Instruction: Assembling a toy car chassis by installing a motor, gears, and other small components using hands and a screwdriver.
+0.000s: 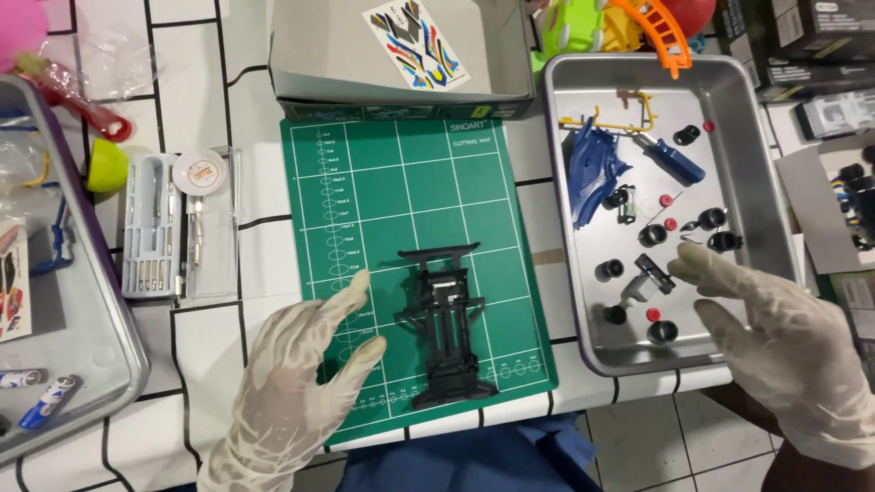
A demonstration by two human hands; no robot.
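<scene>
While both gloved hands are hovering open and holding nothing, work looks to be at the part-picking stage. Mat is lying under the left hand; black chassis is sitting on it just right of that hand, untouched. Tray is lying under the right hand, whose fingertips are reaching toward a small grey-black part. Next move likely needs a fine pinch among loose wheels. Contact there is hard to judge; right wrist is cut off.

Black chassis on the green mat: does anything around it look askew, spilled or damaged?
Nothing stands out. The black chassis lies flat on the green mat, roughly square to its grid; small parts sit loose inside the metal tray.
</scene>
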